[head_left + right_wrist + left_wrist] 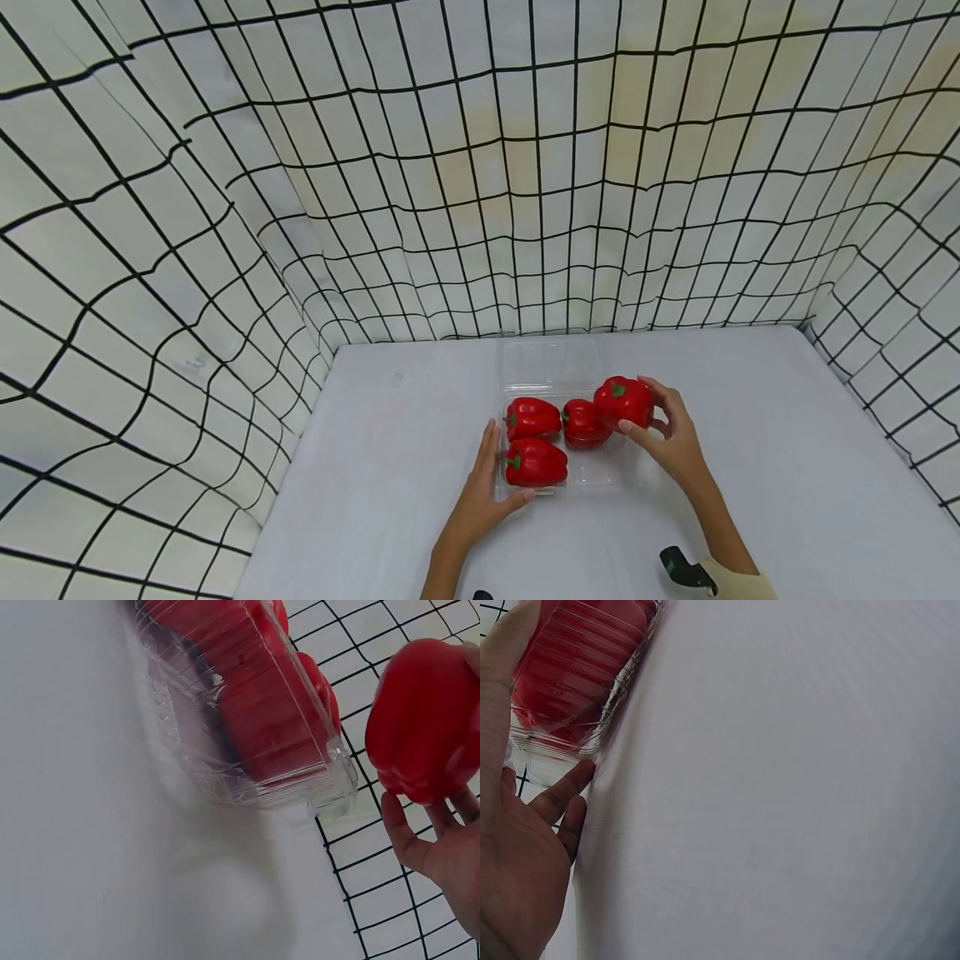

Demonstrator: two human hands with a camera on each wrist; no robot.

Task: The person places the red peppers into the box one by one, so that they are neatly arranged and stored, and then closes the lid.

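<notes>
A clear plastic clamshell container (596,475) stands on the table with its lid (551,362) folded back. Inside it are three red bell peppers: two at the left, a rear one (533,418) and a front one (536,463), and one farther right (585,423). My left hand (480,500) rests against the container's left side, fingers fairly straight, thumb along the front edge. In the left wrist view, its fingers touch the plastic wall (611,705). My right hand (678,437) grips another red bell pepper (427,724), held above the container's right side, apart from it.
A white-covered table (375,467) lies under the container. White walls with black netting (547,208) enclose its back and sides. A black device (686,571) sits by the right sleeve (738,583) at the lower edge of the head view.
</notes>
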